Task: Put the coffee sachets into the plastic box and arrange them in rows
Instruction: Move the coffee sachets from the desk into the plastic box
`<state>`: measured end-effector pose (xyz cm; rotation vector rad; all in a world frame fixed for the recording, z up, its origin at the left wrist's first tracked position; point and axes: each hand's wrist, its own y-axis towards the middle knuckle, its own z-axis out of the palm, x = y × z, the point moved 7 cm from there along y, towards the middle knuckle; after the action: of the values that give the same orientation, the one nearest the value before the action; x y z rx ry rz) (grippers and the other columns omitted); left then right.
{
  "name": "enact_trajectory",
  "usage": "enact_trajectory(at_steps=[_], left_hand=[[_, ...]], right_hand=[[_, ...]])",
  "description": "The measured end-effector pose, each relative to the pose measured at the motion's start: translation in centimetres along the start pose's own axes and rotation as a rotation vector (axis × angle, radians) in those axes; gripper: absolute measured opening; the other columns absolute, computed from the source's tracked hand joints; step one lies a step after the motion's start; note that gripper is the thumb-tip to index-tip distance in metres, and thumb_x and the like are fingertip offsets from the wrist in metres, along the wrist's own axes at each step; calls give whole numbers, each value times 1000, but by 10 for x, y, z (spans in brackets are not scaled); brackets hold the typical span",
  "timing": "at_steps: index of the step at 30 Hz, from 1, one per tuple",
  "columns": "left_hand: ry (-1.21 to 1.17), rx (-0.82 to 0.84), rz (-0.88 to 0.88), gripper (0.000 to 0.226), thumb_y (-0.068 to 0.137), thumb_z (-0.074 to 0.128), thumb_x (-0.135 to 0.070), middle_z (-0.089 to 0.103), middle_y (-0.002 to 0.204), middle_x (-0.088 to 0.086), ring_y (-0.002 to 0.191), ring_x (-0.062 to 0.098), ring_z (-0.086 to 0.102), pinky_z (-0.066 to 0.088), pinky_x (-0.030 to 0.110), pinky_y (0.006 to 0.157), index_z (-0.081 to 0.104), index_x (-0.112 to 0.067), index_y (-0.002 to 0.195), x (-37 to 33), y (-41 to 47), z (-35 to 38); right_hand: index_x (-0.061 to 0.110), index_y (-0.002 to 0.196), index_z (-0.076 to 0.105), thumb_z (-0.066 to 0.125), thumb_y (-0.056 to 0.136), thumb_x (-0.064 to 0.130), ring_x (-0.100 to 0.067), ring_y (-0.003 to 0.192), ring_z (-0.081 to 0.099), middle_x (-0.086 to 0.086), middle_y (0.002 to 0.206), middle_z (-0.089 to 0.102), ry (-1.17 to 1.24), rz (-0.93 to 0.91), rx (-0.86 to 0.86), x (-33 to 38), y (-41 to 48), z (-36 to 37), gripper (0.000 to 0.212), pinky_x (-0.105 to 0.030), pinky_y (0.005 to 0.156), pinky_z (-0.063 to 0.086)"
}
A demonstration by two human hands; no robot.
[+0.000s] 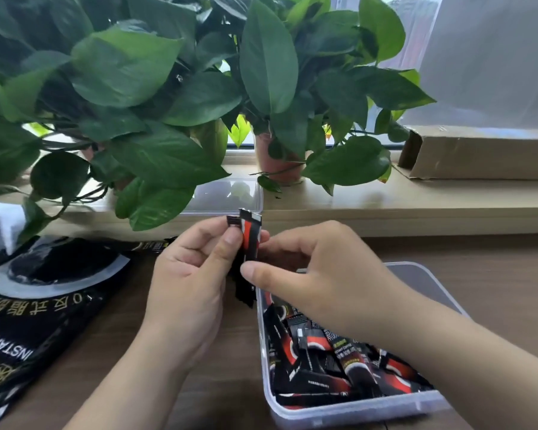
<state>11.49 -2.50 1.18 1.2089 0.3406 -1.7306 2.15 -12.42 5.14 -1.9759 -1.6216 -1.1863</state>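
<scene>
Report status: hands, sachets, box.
Hands: left hand and right hand both pinch held sachets upright, by the plastic box's far-left corner. Inside, loose sachets jumbled, no rows. Only the right forearm crosses the box.

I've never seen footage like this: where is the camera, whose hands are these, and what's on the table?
No machine here: one camera, worn on a person's head, looks down at their bare hands. The left hand and right hand together pinch a few coffee sachets upright above the wooden table. Near the right hand stands a clear plastic box holding loose sachets in a jumble, not yet in rows. A big black coffee bag lies left; a clear lid, potted plants and a cardboard box sit on the ledge behind.
</scene>
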Motion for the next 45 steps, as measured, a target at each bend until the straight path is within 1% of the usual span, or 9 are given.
enact_trajectory(at_steps=[6, 11, 16, 20, 24, 31, 37, 40, 45], left_hand=[[93, 66, 31, 10, 85, 71, -22, 78, 101, 11, 103, 24, 73, 56, 31, 94, 80, -20, 89, 8, 10, -16], [1239, -134, 278, 23, 89, 69, -20, 68, 110, -11, 113, 20, 61, 42, 25, 98, 74, -21, 111, -6, 41, -71], [1613, 200, -119, 90, 75, 70, -64, 27, 163, -2, 152, 23, 15, 12, 46, 124, 35, -34, 152, 57, 57, -104], [1664, 145, -170, 89, 81, 63, -68, 22, 164, -7, 154, 21, 10, 8, 64, 118, 24, -39, 155, 66, 65, -112], [1678, 160, -128, 80, 81, 64, -66, 41, 144, -1, 138, 26, 41, 23, 55, 119, 37, -37, 151, 66, 66, -112], [1552, 276, 130, 51, 78, 81, -43, 58, 123, -9, 108, 14, 62, 45, 25, 94, 69, -30, 126, 61, 66, -99], [1304, 301, 295, 29, 75, 71, -33, 71, 100, -13, 94, 10, 66, 53, 29, 87, 79, -23, 101, 52, 62, -85], [1425, 161, 296, 56, 68, 52, -47, 64, 125, -6, 120, 20, 54, 41, 33, 107, 75, -29, 116, 44, 64, -92], [1557, 365, -177, 68, 81, 54, -46, 22, 164, -11, 154, 18, 10, 4, 53, 124, 41, -43, 148, 75, 60, -101]], right_hand=[[22, 69, 72, 73, 88, 29, 0, 56, 50, 5, 60, 65, -108, -30, -29, -4, 1, -3, 20, -27, 59, 47], [35, 73, 73, 69, 81, 49, -1, 48, 46, 5, 58, 64, -416, 157, 164, -17, -22, -49, 16, -19, 50, 39], [41, 94, 70, 38, 56, 90, 6, 61, 60, 24, 66, 67, -774, 274, 354, -28, -23, -63, 70, -17, 58, 47], [30, 101, 71, 52, 82, 68, -2, 79, 65, 15, 85, 72, -792, 105, 303, -20, 11, -51, 47, -30, 77, 55], [28, 103, 74, 64, 90, 45, -6, 85, 65, 13, 92, 74, -762, -49, 350, -17, 61, -12, 24, -13, 69, 47], [24, 134, 60, 75, 81, 49, -16, 99, 56, 2, 108, 61, -821, -104, 579, -54, 122, 52, 60, -23, 77, 38], [20, 103, 69, 84, 67, 51, -14, 84, 61, 8, 93, 68, -745, -83, 636, -90, 132, 73, 50, -25, 67, 45], [16, 123, 65, 84, 69, 47, -12, 93, 55, -1, 117, 66, -780, -82, 582, -102, 133, 67, 65, -24, 77, 40], [20, 123, 68, 78, 79, 38, -12, 86, 56, 2, 112, 70, -762, -85, 577, -100, 129, 56, 50, -24, 74, 42]])
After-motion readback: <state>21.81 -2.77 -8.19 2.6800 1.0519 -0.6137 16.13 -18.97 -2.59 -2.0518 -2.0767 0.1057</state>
